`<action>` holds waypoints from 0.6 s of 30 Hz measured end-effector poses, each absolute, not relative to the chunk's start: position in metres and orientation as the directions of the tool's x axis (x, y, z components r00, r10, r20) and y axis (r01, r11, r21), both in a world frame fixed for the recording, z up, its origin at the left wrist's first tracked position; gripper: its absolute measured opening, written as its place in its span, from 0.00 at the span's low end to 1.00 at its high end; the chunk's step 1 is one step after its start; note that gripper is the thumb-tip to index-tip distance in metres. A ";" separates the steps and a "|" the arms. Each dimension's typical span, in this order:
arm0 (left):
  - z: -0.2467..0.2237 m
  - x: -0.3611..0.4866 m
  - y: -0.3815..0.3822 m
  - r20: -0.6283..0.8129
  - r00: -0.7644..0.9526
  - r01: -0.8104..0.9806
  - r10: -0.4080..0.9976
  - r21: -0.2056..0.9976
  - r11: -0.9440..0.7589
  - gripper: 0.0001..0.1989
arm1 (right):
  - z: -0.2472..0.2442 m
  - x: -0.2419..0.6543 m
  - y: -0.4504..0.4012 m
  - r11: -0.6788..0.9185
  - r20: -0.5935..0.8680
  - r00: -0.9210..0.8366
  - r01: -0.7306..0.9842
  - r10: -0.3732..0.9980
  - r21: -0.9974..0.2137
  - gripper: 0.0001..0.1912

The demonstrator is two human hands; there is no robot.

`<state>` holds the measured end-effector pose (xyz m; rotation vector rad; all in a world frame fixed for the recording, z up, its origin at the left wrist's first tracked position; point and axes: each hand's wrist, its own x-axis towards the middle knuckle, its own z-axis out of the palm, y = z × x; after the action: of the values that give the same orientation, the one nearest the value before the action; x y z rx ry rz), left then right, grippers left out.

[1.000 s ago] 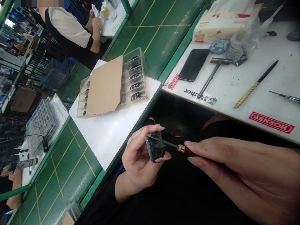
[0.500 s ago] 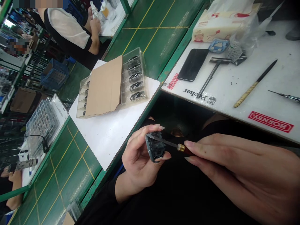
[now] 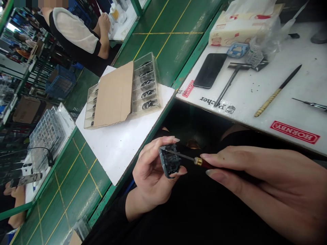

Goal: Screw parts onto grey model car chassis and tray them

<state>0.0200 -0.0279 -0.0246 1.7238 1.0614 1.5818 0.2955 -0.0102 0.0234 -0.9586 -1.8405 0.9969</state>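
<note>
Dark plastic part [image 3: 169, 164] above lap, clear of tabletop [image 3: 242, 96]; long axis roughly up-down in view. Left hand [image 3: 151, 172] nearer, thumb and fingers pinching its ends. Slim brass-collared tool [image 3: 187, 157] crosses part's upper end from right; exact contact unclear. Right hand [image 3: 277, 189] apart from part, fingers closed round handle.

Factory workshop: compartmented tray [image 3: 156, 78], hand tools [image 3: 268, 102], co-worker [image 3: 76, 30] at another bench [image 3: 122, 33]
</note>
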 end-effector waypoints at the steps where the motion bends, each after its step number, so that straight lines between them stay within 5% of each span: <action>1: -0.023 0.021 -0.027 0.563 -0.007 0.173 0.826 0.814 -0.554 0.41 | 0.024 0.296 -0.009 0.394 0.288 -0.392 0.224 0.874 -0.892 0.17; 6: -0.021 0.024 -0.024 0.582 -0.006 0.187 0.813 0.800 -0.571 0.38 | 0.022 0.294 -0.017 0.509 0.416 -0.315 0.324 0.853 -0.797 0.23; 12: -0.020 0.023 -0.025 0.592 0.019 0.165 0.806 0.793 -0.587 0.42 | 0.026 0.300 -0.008 0.414 0.301 -0.402 0.232 0.865 -0.880 0.18; 18: -0.021 0.025 -0.023 0.592 -0.001 0.111 0.806 0.801 -0.588 0.40 | 0.024 0.294 -0.017 0.481 0.387 -0.336 0.266 0.858 -0.835 0.26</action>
<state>0.0252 -0.0235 -0.0206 1.7320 0.9476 1.6396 0.2938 -0.0174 0.0240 -0.9423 -1.8498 0.8490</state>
